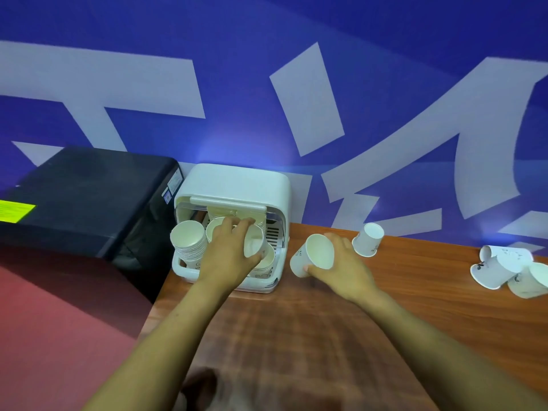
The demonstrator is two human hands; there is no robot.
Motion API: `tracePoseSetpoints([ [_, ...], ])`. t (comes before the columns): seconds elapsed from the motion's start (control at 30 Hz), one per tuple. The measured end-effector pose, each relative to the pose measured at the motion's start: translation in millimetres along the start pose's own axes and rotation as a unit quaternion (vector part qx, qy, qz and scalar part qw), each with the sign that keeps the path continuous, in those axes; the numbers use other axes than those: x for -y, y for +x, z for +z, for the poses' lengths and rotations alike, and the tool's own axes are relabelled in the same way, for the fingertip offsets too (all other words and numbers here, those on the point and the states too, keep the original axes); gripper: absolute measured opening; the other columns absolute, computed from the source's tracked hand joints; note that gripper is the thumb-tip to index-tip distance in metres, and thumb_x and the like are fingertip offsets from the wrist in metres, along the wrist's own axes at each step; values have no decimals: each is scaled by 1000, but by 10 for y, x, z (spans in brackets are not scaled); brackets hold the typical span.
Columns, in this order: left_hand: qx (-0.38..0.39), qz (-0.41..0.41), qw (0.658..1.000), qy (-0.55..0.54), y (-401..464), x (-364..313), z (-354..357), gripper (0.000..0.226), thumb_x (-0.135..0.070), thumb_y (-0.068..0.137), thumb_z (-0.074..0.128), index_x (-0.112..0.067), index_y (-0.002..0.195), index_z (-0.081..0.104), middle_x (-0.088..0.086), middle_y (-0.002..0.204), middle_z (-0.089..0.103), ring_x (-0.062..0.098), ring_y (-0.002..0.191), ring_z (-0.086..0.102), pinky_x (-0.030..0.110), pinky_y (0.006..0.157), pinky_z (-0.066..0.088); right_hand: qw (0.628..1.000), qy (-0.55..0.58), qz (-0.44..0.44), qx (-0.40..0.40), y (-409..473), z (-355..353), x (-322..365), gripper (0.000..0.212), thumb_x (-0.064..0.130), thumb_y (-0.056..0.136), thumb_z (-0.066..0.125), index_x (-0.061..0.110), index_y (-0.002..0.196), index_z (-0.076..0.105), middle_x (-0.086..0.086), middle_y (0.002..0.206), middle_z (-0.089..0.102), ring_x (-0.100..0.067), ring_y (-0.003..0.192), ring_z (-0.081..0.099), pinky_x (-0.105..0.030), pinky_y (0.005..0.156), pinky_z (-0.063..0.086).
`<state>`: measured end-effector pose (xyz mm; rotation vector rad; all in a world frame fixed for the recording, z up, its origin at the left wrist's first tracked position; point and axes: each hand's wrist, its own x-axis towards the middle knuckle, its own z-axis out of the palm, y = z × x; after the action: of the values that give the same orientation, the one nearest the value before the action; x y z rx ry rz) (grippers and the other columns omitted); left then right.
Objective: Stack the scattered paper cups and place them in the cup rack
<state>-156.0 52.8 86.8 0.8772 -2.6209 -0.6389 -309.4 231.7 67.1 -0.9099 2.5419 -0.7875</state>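
Observation:
The white cup rack (237, 185) stands at the table's far left with its front open. A stack of white paper cups (189, 243) fills its left side, and more stacked cups (265, 266) sit lower right inside. My left hand (228, 247) reaches into the rack and grips a paper cup (253, 241) above those stacks. My right hand (344, 265) holds a second paper cup (315, 258) tilted just above the table, right of the rack. A single cup (367, 240) lies on its side behind that hand. Three loose cups (507, 269) lie tumbled at the far right.
The wooden table (296, 336) runs from the rack to the right edge. A black box-shaped machine (83, 200) with a yellow label sits left of the rack. A blue wall with large white lettering (311, 99) rises directly behind. Red floor (59, 336) lies beyond the table's left edge.

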Motion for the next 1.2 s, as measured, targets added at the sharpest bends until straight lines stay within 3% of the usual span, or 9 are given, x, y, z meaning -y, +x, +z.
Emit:
tracePoseSetpoints([
  [0.2, 25, 20, 999, 27, 97, 62, 246, 63, -38, 84, 66, -22, 139, 40, 2, 134, 42, 23, 123, 39, 33, 87, 43, 1000, -4, 11, -4, 30, -40, -41, 76, 52, 67, 74, 32, 132, 39, 9, 129, 45, -14, 114, 50, -37, 90, 46],
  [0.37, 151, 18, 986, 62, 129, 195, 488, 87, -41, 75, 71, -28, 148, 24, 2, 151, 31, 25, 139, 26, 39, 109, 33, 1000, -11, 24, 2, 46, -50, -98, 78, 55, 66, 72, 34, 132, 38, 10, 129, 45, -15, 115, 51, -40, 91, 47],
  [0.47, 197, 8, 977, 79, 117, 230, 549, 94, -45, 75, 70, -36, 149, 13, 2, 157, 19, 26, 144, 18, 45, 112, 30, 999, -18, 27, 11, 48, -48, -111, 82, 53, 69, 72, 32, 138, 34, 8, 135, 42, -16, 119, 48, -41, 94, 46],
  [0.67, 150, 9, 988, 43, 108, 294, 351, 83, -35, 79, 68, -29, 148, 23, 0, 150, 31, 26, 132, 38, 40, 101, 41, 1000, -11, -12, 15, 75, 8, 101, 90, 47, 73, 73, 29, 147, 23, 6, 144, 35, -17, 128, 43, -36, 99, 42],
  [0.93, 107, 6, 994, 7, -94, 370, 56, 72, -36, 80, 67, -28, 142, 32, -1, 138, 45, 21, 121, 48, 36, 93, 46, 993, 17, -117, -29, 216, 341, 745, 82, 48, 71, 75, 32, 139, 31, 9, 137, 41, -17, 120, 48, -36, 90, 47],
  [1.2, 128, -6, 992, 13, -158, 437, -100, 66, -33, 85, 63, -28, 143, 30, -2, 141, 41, 21, 123, 46, 35, 92, 44, 995, -32, -91, 14, 232, 662, 788, 84, 47, 73, 72, 29, 143, 28, 7, 142, 37, -20, 126, 43, -33, 93, 42],
])
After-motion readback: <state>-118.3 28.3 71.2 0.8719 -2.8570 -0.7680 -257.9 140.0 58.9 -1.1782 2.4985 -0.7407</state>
